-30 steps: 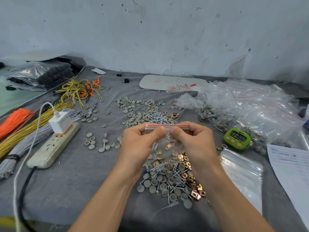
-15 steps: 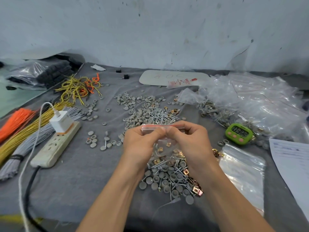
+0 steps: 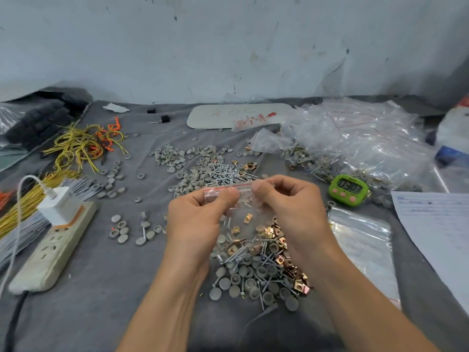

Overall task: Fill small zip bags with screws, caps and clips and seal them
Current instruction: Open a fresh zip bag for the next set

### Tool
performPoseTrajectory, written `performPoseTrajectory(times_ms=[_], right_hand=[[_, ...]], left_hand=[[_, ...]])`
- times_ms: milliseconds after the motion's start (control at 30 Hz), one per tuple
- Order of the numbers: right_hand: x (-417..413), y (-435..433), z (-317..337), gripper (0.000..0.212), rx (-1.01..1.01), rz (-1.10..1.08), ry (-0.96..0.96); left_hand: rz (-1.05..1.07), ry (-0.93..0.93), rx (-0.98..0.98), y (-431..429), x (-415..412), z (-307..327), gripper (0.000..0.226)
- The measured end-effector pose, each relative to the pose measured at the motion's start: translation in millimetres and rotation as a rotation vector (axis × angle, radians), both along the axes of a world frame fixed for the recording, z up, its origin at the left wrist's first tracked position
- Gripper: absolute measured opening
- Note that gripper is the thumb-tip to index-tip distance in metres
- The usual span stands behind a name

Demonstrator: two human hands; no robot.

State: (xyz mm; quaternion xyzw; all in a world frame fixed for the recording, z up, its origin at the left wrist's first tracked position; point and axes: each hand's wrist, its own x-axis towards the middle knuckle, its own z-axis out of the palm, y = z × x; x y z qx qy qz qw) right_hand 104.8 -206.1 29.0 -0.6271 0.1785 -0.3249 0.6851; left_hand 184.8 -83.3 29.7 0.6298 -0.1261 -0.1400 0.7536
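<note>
A small clear zip bag [image 3: 243,199] with a red strip along its top hangs between my hands above the grey cloth. My left hand [image 3: 200,219] pinches the strip's left part and my right hand [image 3: 289,212] pinches its right part. Some copper clips and screws show through the bag. Under my hands lies a mixed heap of grey caps, screws and copper clips [image 3: 261,270]. Farther back sit a pile of screws [image 3: 228,174] and a spread of grey caps [image 3: 182,158].
A power strip with a white charger [image 3: 53,237] lies at the left beside wire bundles [image 3: 28,207]. A green timer [image 3: 348,190], a heap of filled bags [image 3: 355,143], empty zip bags [image 3: 363,247] and a paper sheet [image 3: 439,235] lie at the right.
Both hands have stayed on the bag's top strip, with the thumbs shifting slightly along it. The view has tilted a little.
</note>
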Motion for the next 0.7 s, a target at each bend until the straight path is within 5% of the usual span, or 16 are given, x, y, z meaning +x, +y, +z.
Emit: performPoseTrajectory(times_ms=[333,700], right_hand=[[-3,-2,1,0.029,0.213,-0.044,0.001],[-4,4,1,0.031,0.107,0.022,-0.072]], left_hand=[[-0.014,-0.004,-0.036,3,1,-1,0.012],[0.047,0.004,-0.061,8,-2,-2,0.016]])
